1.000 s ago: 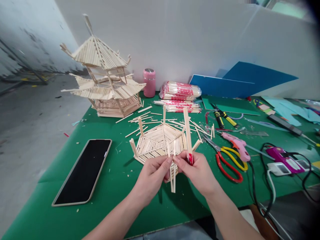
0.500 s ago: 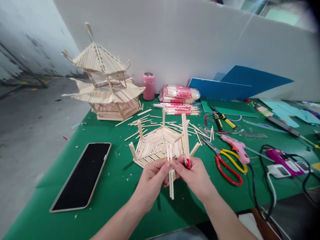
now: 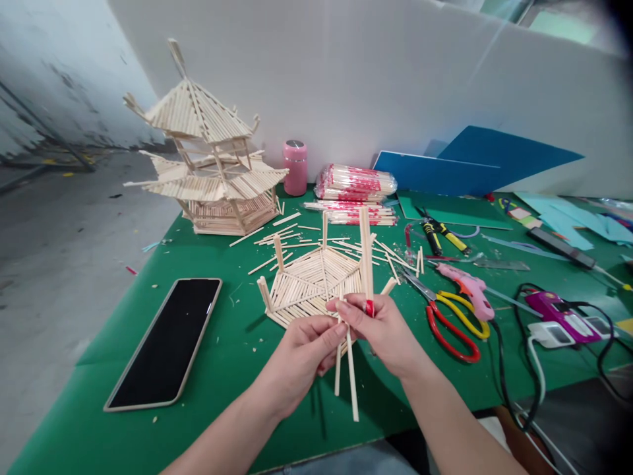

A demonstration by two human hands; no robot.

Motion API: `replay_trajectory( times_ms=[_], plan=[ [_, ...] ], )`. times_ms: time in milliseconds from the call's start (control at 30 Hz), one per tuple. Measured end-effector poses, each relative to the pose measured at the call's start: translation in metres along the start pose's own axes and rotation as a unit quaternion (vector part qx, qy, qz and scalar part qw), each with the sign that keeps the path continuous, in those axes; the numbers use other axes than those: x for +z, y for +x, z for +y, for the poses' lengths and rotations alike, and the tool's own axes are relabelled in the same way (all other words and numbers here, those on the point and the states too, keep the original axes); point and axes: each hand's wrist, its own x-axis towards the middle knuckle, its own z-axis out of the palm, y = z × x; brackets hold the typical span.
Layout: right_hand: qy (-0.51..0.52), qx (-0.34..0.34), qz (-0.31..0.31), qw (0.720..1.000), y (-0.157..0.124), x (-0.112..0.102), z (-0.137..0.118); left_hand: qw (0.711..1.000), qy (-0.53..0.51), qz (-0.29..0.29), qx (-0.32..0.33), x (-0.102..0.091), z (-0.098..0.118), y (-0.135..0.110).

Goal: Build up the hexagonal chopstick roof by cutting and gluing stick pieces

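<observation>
Low in the frame's centre, two sticks (image 3: 352,386) are pinched between the left hand (image 3: 301,356) and right hand (image 3: 388,333), fingertips together, above the tabletop (image 3: 222,376). A taller stick (image 3: 366,251) is clamped upright in the right hand. Higher up, a clear bag (image 3: 390,182) is packed with chopsticks (image 3: 349,179); its red print is unreadable.

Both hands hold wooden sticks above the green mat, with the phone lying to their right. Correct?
Not quite. The head view shows the phone lying to their left; the left hand and right hand do hold sticks above the mat.
</observation>
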Motion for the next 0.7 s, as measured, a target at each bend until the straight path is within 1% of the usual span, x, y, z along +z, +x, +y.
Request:
replay_trajectory(
  times_ms=[67, 133, 200, 300, 500, 700],
  plan=[
    [0.021, 0.006, 0.006, 1.000, 0.003, 0.000, 0.000, 1.000, 0.001, -0.016, -0.009, -0.002, 0.001, 0.001],
    [0.033, -0.008, 0.024, 0.999, 0.007, -0.001, 0.000, 0.999, 0.015, -0.021, -0.019, -0.004, 0.002, 0.002],
    [0.035, -0.029, 0.038, 0.998, 0.011, -0.003, 0.000, 0.999, 0.035, -0.018, -0.028, -0.005, 0.003, 0.000],
    [0.033, -0.043, 0.040, 0.998, 0.015, -0.007, 0.000, 0.998, 0.049, -0.007, -0.025, -0.005, 0.003, -0.004],
    [0.020, -0.057, 0.046, 0.997, 0.019, -0.007, -0.005, 0.997, 0.002, -0.027, -0.071, -0.003, 0.007, -0.009],
    [-0.012, -0.080, 0.067, 0.994, 0.022, -0.005, -0.006, 0.997, -0.005, -0.018, -0.074, -0.002, 0.011, -0.010]
  ],
)
